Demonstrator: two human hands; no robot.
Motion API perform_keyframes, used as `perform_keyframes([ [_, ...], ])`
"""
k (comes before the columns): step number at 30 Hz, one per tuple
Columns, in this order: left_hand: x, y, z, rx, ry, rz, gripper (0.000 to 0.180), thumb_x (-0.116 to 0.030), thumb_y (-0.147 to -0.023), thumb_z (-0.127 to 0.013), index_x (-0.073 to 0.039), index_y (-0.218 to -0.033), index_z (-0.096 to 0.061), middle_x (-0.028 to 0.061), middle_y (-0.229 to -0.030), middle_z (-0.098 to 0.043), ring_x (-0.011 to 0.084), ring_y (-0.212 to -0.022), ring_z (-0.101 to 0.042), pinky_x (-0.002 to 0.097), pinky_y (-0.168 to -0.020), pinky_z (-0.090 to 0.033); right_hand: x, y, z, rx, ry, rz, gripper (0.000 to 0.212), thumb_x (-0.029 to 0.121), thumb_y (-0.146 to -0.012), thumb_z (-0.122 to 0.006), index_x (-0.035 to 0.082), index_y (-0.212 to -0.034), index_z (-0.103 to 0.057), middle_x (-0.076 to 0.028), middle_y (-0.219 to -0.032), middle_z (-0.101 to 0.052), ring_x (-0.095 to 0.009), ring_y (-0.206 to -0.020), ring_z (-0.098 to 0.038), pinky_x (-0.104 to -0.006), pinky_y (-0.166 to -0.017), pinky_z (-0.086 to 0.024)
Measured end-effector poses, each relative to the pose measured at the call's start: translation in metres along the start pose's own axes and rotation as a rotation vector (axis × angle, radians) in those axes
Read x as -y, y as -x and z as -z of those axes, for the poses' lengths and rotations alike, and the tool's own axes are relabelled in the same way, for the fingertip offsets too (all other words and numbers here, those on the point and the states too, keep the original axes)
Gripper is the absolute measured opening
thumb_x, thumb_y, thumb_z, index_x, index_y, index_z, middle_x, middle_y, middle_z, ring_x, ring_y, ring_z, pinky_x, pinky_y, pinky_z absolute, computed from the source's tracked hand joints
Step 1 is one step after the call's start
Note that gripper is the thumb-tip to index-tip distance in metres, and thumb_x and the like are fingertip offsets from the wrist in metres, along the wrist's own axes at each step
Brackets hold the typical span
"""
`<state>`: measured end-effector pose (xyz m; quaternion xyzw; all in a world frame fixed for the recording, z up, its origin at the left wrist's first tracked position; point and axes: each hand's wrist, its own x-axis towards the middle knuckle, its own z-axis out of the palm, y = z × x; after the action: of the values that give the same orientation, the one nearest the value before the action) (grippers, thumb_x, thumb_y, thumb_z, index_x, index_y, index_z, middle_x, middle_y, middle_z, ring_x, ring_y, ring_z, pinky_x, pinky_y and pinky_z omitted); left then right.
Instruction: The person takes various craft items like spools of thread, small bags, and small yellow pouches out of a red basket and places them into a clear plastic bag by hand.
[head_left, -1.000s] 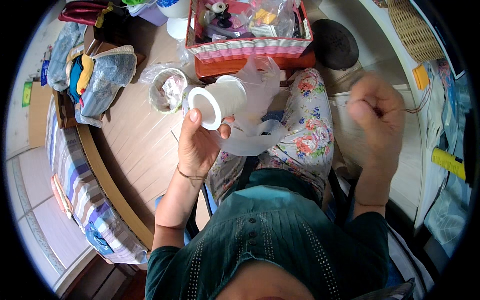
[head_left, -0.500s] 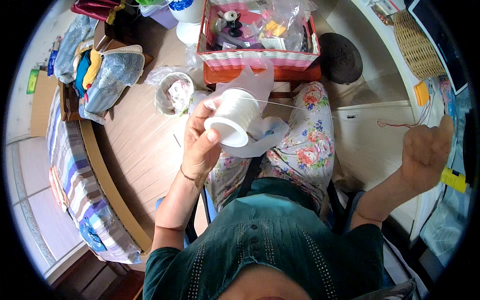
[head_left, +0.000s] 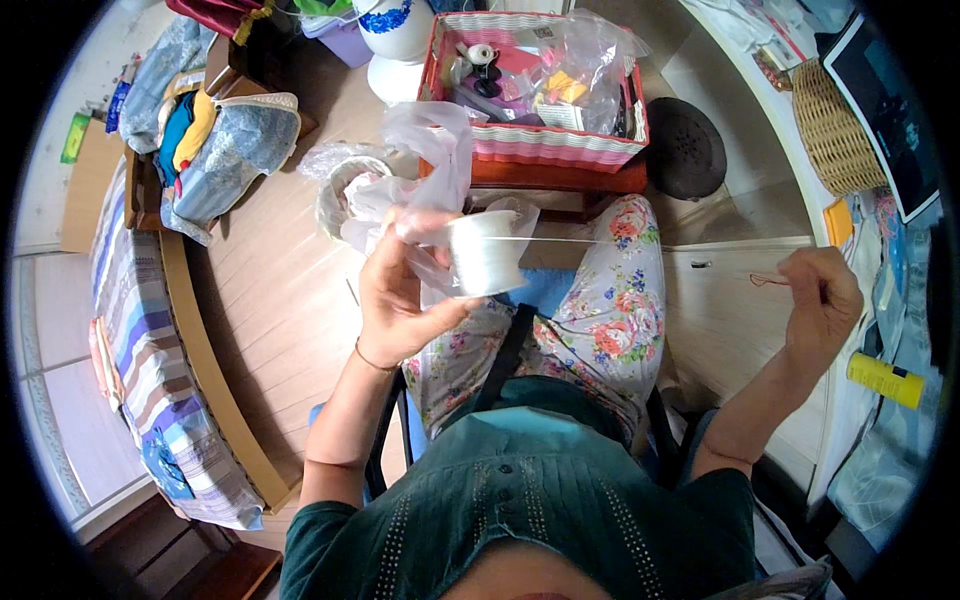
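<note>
My left hand (head_left: 400, 290) is closed round a white spool (head_left: 487, 258) of pale thread, held above my lap with its side turned toward the view. A crumpled translucent plastic bag (head_left: 440, 150) is bunched at the same hand, over the fingers and behind the spool. From the spool a taut thin thread (head_left: 590, 240) runs rightward, fading from sight before my right hand (head_left: 825, 297). That hand is raised at the right with fingers pinched together. A thin red cord (head_left: 768, 280) shows as a small loop at its fingertips.
Ahead stands a red-and-pink box (head_left: 560, 148) of small items on a red stool (head_left: 540, 178). A lined waste bin (head_left: 335, 200) sits left of it. At right are a round dark stool (head_left: 686, 148), a wicker basket (head_left: 840, 130) and a yellow container (head_left: 885, 380).
My right hand has come leftward, the red cord now at its fingertips. The spool has turned more side-on, and the plastic bag has swung left.
</note>
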<state>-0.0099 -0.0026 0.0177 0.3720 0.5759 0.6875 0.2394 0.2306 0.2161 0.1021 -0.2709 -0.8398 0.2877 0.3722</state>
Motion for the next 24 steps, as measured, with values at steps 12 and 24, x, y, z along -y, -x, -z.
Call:
perform_keyframes([
  [12, -0.006, 0.001, -0.003, 0.074, -0.265, -0.119, 0.053, -0.013, -0.06, -0.073, -0.002, -0.108, -0.053, 0.0058, -0.095, -0.049, 0.0113, -0.073, -0.047, 0.0219, -0.062, -0.039, -0.021, 0.005, 0.014, -0.459, 0.308, 0.264, 0.003, 0.002, -0.074, -0.063, 0.0, -0.076, -0.063, -0.008, -0.071, -0.062, -0.012, -0.063, -0.055, -0.0228, -0.059, -0.043],
  [24, -0.012, -0.003, -0.008, 0.154, -0.427, -0.088, 0.053, -0.012, -0.064, -0.073, -0.001, -0.111, -0.051, 0.0047, -0.094, -0.049, 0.0121, -0.073, -0.048, 0.0239, -0.062, -0.041, -0.024, 0.013, 0.03, -0.686, 0.375, 0.443, 0.006, 0.007, -0.076, -0.063, 0.001, -0.076, -0.063, -0.008, -0.073, -0.062, -0.016, -0.064, -0.057, -0.0247, -0.06, -0.047],
])
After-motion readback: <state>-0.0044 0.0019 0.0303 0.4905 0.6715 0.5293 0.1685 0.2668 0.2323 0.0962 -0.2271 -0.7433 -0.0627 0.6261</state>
